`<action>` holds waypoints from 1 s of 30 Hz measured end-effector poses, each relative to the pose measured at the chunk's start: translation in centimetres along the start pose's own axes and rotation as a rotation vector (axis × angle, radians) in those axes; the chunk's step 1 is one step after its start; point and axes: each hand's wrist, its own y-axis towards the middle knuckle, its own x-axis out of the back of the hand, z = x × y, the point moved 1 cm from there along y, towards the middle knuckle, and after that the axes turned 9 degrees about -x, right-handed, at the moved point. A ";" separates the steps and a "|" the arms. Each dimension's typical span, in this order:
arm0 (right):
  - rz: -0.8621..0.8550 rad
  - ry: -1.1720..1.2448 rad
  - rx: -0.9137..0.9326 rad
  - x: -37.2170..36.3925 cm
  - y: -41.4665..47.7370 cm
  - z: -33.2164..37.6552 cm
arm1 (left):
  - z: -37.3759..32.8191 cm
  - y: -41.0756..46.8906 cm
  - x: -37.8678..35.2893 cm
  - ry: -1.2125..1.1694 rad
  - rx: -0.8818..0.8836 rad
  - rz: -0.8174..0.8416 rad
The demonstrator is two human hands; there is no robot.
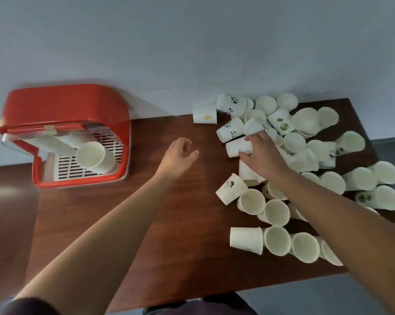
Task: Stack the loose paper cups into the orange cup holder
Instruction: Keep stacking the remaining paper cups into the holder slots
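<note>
The orange cup holder point(62, 110) stands at the table's left end, with a stack of nested white cups point(94, 156) lying slanted inside on its white grid. Several loose paper cups point(305, 144) are heaped on the right half of the table, some printed with pandas or green leaves. My right hand point(263, 155) reaches into the heap, its fingers and thumb curled round a white cup point(237, 147) lying on its side. My left hand point(179, 156) hovers over bare wood between holder and heap, fingers loosely curled, holding nothing.
The dark wooden table point(169, 212) stands against a pale wall point(192, 42). A row of cups point(278, 241) lies near the front right edge. Grey floor shows beyond the table's front and right edges.
</note>
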 end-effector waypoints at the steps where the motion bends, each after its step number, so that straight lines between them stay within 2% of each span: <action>1: 0.021 -0.002 0.000 0.4 0.4 -0.9 | -1.2 1.2 -1.2 0.005 0.015 0.045; 4: 0.111 -0.058 0.000 1.1 0.8 -3.6 | -3.5 3.7 -5.1 0.095 0.086 0.250; 8: 0.172 -0.120 0.027 0.3 -0.5 -6.2 | -2.8 3.3 -10.0 0.267 0.126 0.471; 11: 0.164 -0.116 0.030 -1.1 -0.8 -7.0 | -1.5 2.2 -12.4 0.288 0.172 0.567; 14: 0.175 -0.073 0.023 -1.7 -0.5 -7.1 | -0.6 1.4 -13.6 0.324 0.149 0.592; 20: 0.155 0.136 -0.010 -0.5 -0.1 -6.3 | -0.4 0.8 -13.1 0.272 0.103 0.500; 24: 0.129 0.291 -0.037 1.7 0.2 -4.3 | 0.1 0.8 -9.6 0.190 0.169 0.373; 26: 0.119 0.329 -0.031 2.3 0.3 -2.7 | 0.4 0.4 -6.9 0.116 0.182 0.283; 30: 0.122 0.366 0.017 2.4 0.0 1.5 | 0.9 -1.4 0.0 -0.106 0.172 0.000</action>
